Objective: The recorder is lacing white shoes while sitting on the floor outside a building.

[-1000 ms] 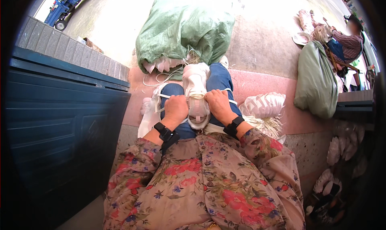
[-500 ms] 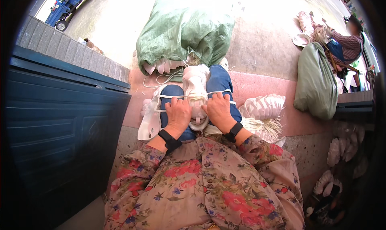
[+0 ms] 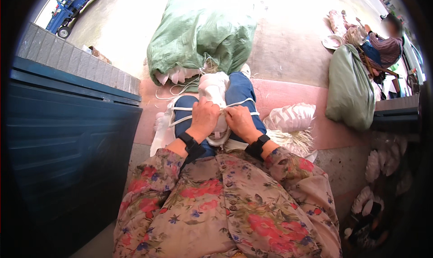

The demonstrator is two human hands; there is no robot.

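A white shoe upper (image 3: pixel 213 84) lies between my knees, toe end pointing away from me. Across it runs a flat white shoelace (image 3: pixel 182 108), its loose lengths draped over both thighs of my blue trousers. My left hand (image 3: pixel 204 119) pinches the lace on the upper's left side, fingers curled. From the right, my right hand (image 3: pixel 242 122) closes on the lace, thumb and index near the left fingers. The two hands nearly meet and hide the middle of the lacing. More white shoe uppers (image 3: pixel 161 137) rest beside my left leg.
Ahead stands a large green sack (image 3: pixel 198 37) with white pieces at its mouth. Right of my leg lie stacked white uppers (image 3: pixel 291 117) and a bundle of laces (image 3: pixel 295 139). A blue door (image 3: pixel 67 154) borders the left. Far right, a person (image 3: pixel 385 48) sits behind another green sack (image 3: pixel 351 88).
My hands have drawn closer together over the shoe upper, the left moving inward along the lace. The whole view has shifted slightly.
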